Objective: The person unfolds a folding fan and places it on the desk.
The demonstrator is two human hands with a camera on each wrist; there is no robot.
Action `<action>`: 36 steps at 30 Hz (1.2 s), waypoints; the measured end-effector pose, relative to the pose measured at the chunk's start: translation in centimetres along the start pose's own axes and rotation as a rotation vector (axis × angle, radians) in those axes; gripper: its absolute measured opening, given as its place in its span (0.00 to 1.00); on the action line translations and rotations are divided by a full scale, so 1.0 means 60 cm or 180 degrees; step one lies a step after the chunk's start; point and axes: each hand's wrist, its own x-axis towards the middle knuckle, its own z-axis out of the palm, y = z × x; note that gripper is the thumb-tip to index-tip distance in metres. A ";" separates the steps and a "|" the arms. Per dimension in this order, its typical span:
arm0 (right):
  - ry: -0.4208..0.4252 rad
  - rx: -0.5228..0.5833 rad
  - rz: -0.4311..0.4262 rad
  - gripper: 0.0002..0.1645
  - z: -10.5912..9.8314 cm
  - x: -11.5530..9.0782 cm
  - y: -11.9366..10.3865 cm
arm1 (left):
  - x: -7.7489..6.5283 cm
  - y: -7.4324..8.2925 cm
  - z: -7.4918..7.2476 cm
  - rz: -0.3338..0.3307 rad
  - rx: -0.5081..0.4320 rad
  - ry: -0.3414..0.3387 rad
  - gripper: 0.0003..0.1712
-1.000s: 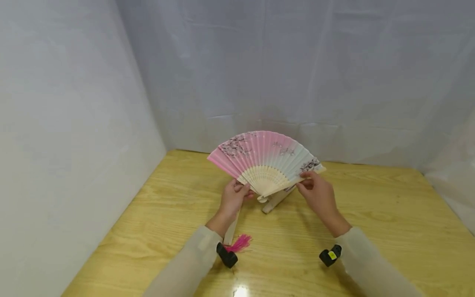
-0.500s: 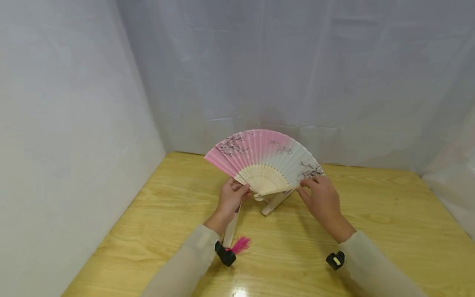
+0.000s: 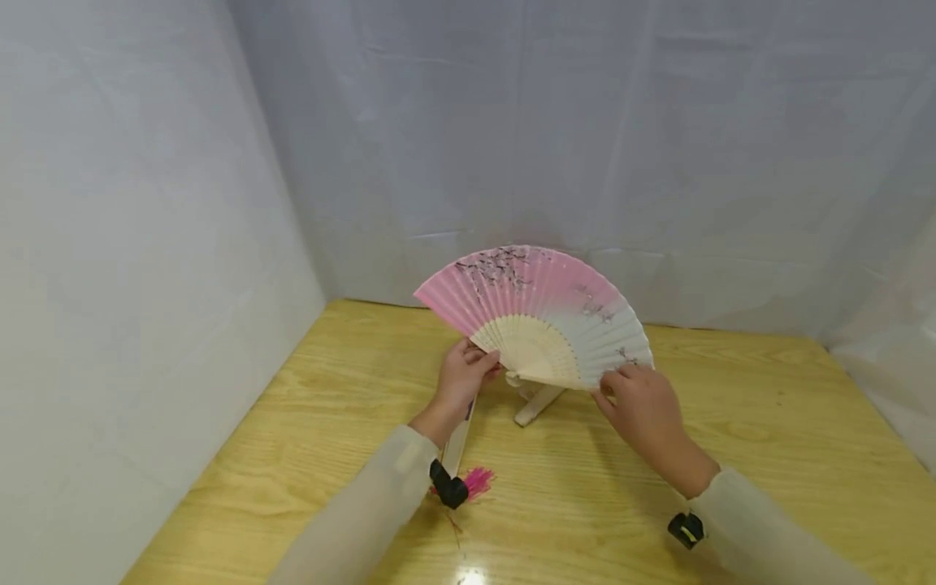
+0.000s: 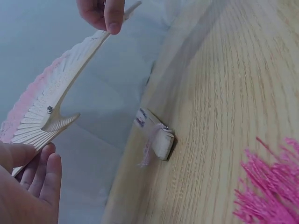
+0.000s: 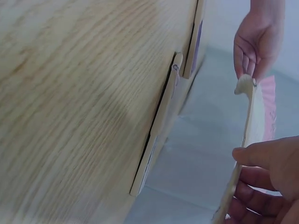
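Note:
A folding fan (image 3: pixel 541 305), pink fading to white with a dark blossom print, is spread in a wide arc above the table. My left hand (image 3: pixel 462 378) pinches its left end rib near the pivot; in the left wrist view the thumb lies over the ribs (image 4: pixel 35 128) with the fingers beneath. At the other end, my right hand (image 3: pixel 643 410) pinches the right outer rib between thumb and fingers. The right wrist view shows this rib (image 5: pixel 249 116) edge-on. Below the spread fan, a folded fan (image 3: pixel 539 405) lies on the table, partly hidden.
Another folded fan (image 3: pixel 457 447) lies beneath the left forearm, with a bright pink tassel (image 3: pixel 478 482) close to the wrist camera. The wooden table (image 3: pixel 351 390) meets a pale curtain (image 3: pixel 512 162) behind and a white wall (image 3: pixel 146 244) on the left.
The right hand has moved right and downward, pulling its rib along, so the fan is spread wider. The left hand keeps its hold and has shifted slightly up and right.

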 end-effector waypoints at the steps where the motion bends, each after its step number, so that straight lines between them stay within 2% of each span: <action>1: -0.0115 0.0001 0.0031 0.13 -0.003 -0.002 -0.001 | 0.003 0.000 0.004 -0.0010 0.0036 0.0007 0.17; 6: -0.0700 -0.0005 0.0298 0.16 -0.019 -0.013 -0.003 | 0.023 -0.007 0.031 -0.0087 0.0230 -0.0037 0.16; 10: -0.0963 -0.0103 0.0402 0.20 -0.027 -0.021 -0.002 | 0.038 -0.017 0.058 -0.0121 0.0397 -0.0117 0.14; 13: -0.1001 -0.0169 0.0297 0.18 -0.027 -0.029 0.001 | 0.047 -0.022 0.081 -0.0108 0.0508 -0.0130 0.14; 17: -0.0978 -0.0244 0.0141 0.13 -0.024 -0.038 0.005 | 0.058 -0.028 0.111 0.0027 0.0728 -0.0120 0.13; 21: -0.1098 -0.0294 0.0269 0.11 -0.026 -0.043 0.008 | 0.066 -0.030 0.145 0.0162 0.0972 -0.0163 0.11; 25: -0.1276 -0.0350 0.0353 0.11 -0.027 -0.051 0.008 | 0.067 -0.034 0.177 0.0191 0.1190 -0.0209 0.11; 31: -0.1409 -0.0465 0.0358 0.10 -0.033 -0.071 0.002 | 0.060 -0.052 0.217 0.0220 0.1560 -0.0304 0.14; 36: -0.1636 -0.0525 0.0478 0.10 -0.040 -0.086 -0.001 | 0.053 -0.068 0.242 0.0380 0.1805 -0.0468 0.14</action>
